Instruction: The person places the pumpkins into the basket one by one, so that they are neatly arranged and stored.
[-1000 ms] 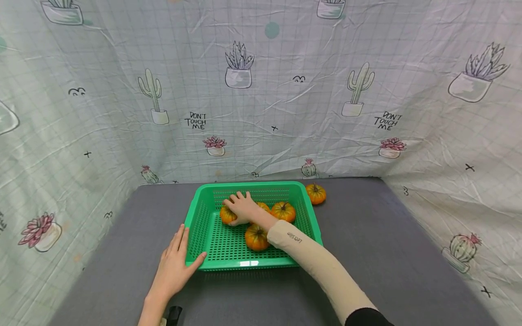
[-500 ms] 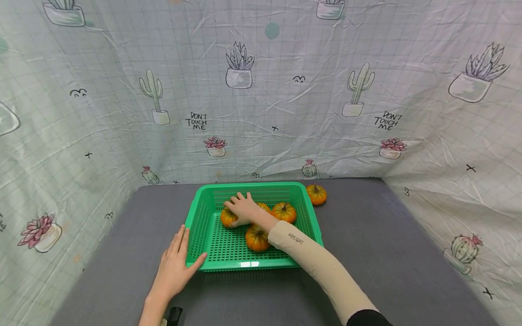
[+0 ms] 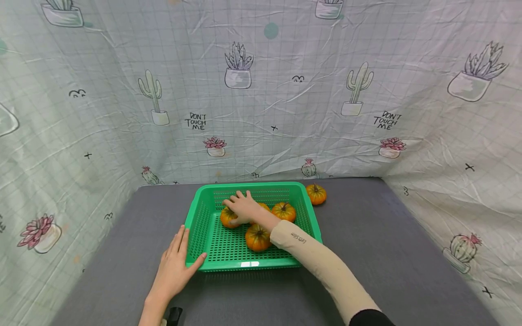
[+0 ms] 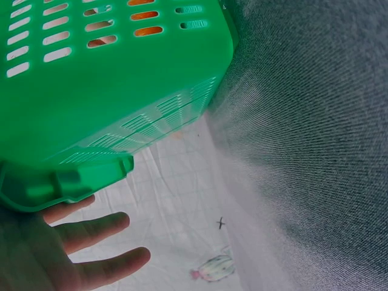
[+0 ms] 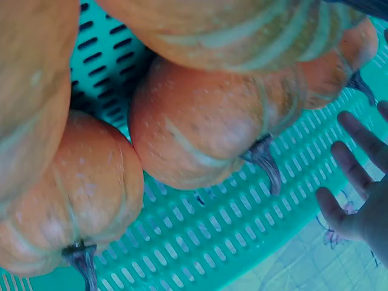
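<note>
A green perforated plastic basket [image 3: 216,265] holds several small orange pumpkins [image 3: 258,238]. My right hand [image 3: 244,209] reaches into it, over the leftmost pumpkin [image 3: 228,218]. Its fingers are spread and the thumb lies against that pumpkin's near side. In the right wrist view the right fingers [image 5: 354,167] look extended beyond the basket wall, and pumpkins with dark stems fill the foreground. My left hand [image 3: 173,265] is at the basket's front left corner, thumb at the rim, fingers straight along the outside. The left wrist view shows the left fingers [image 4: 97,233] below the green rim [image 4: 91,179].
One more pumpkin [image 3: 316,194] sits on the dark grey table [image 3: 359,253], just outside the basket's back right corner. A pale cloth [image 3: 269,99] printed with cacti hangs behind and along both sides. My right sleeve [image 3: 322,267] crosses the basket's front right part.
</note>
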`<state>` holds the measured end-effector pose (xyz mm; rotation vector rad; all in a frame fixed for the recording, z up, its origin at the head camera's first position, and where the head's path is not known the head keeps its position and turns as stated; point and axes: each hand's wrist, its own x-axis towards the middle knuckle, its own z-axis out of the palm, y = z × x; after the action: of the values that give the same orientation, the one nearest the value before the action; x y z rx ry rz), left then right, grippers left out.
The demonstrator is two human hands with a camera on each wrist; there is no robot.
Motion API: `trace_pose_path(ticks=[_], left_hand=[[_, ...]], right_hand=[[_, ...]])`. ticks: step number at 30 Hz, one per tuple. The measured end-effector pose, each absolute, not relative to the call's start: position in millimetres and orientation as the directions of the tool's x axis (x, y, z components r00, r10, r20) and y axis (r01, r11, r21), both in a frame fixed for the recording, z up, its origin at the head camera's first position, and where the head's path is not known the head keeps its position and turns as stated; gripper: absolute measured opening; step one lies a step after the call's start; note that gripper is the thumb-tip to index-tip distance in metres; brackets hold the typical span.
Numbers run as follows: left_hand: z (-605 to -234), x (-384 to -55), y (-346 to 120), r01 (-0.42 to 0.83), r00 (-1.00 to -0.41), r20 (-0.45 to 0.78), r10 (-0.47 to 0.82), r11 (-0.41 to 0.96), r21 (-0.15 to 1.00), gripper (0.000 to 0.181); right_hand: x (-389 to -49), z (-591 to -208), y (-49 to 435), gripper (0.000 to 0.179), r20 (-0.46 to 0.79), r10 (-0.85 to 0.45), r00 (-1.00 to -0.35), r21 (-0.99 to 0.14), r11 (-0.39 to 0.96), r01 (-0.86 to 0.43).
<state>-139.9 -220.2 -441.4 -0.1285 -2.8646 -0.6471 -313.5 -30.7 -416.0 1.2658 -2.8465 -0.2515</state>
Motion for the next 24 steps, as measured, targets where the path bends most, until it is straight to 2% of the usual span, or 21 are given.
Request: trace_pose_path(ticks=[13, 24], left_hand=[[-442, -141, -220, 0.132, -0.975, 0.217, 0.042, 0.899, 0.418, 0.084], [-441, -140, -220, 0.132, -0.976, 0.216, 0.040, 0.893, 0.430, 0.085]], right_hand=[[-295, -378, -17, 0.054, 0.007, -0.798, -0.603, 0.121, 0.599, -0.791], [-281, -338, 23, 0.040, 0.133, -0.831, -0.540, 0.110, 0.554, -0.825]])
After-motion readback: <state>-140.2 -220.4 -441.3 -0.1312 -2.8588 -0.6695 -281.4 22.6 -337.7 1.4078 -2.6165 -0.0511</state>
